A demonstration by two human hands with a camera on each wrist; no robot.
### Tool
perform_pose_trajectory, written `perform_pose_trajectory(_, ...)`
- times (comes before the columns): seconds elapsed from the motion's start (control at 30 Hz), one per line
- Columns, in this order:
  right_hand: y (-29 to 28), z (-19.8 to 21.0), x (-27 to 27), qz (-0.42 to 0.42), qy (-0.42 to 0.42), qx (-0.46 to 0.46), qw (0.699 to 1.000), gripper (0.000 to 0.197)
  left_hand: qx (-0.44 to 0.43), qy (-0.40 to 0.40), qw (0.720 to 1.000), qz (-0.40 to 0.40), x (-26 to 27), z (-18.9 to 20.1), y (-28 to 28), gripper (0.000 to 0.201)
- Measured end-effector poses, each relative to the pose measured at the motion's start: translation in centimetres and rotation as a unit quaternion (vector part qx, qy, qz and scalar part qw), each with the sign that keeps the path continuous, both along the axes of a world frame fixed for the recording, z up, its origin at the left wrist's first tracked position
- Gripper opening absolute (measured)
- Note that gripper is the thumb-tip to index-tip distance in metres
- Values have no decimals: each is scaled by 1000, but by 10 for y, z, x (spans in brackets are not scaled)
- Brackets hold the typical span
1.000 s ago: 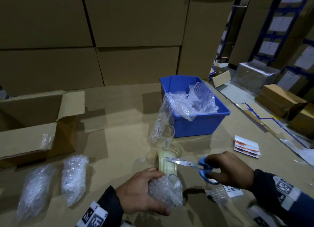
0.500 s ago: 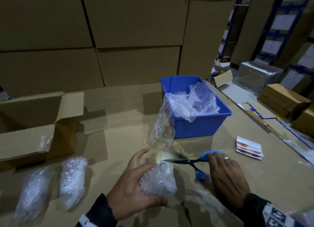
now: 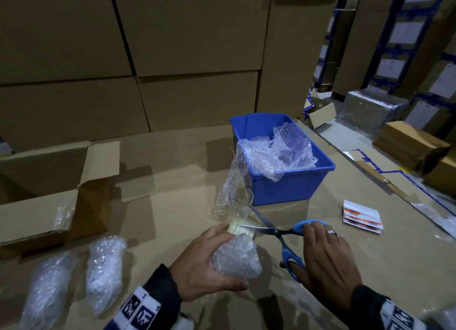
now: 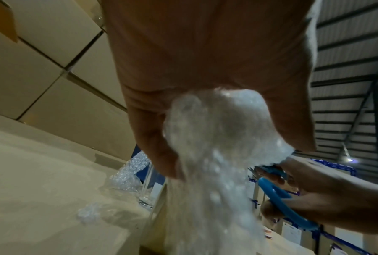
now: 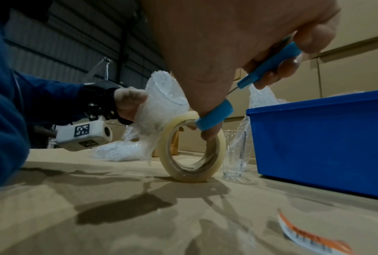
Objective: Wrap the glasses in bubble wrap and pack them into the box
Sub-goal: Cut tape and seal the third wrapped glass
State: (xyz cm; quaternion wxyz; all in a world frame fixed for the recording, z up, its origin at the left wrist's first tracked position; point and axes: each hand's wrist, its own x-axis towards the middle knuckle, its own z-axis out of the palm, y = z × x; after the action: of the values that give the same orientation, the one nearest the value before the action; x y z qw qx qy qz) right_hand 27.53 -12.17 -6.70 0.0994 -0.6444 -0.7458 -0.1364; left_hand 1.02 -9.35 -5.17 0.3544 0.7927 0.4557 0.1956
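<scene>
Already two wrapped glasses [image 3: 74, 280] lie beside one open box [image 3: 39, 206].

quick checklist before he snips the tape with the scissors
1. Left hand grips the wrapped glass firmly: ok.
2. Right hand has the scissors by their blue handles, blades open: ok.
3. Tape strip sits between the blades: cannot tell, the strip is too faint to see.
4. Tape roll stands on edge on the table: ok.
5. Left fingers are clear of the blades: not ok, they lie close beside the lower blade.
6. Bare glass stands upright past the blade tips, apart from them: ok.
</scene>
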Motion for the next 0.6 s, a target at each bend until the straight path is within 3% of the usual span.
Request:
perform_pose_trajectory(0.1,-2,-1,-1,-23,3,3,1000,59,-27,-23,999,-8,5,1,-5,65)
perform_pose_trajectory(0.27,-9,0,-5,-50,-10,7,999,59,-28,-22,999,28,14,-9,-9,76)
perform_pose_trajectory(0.4,-13,3,-11,-63,3,23,998,65,-41,-21,997,56,24,-11,-18,69)
perform_pose_trajectory(0.6,-15,5,-22,-88,17,16,996,66,-33,24,995,93,36,-5,-26,79)
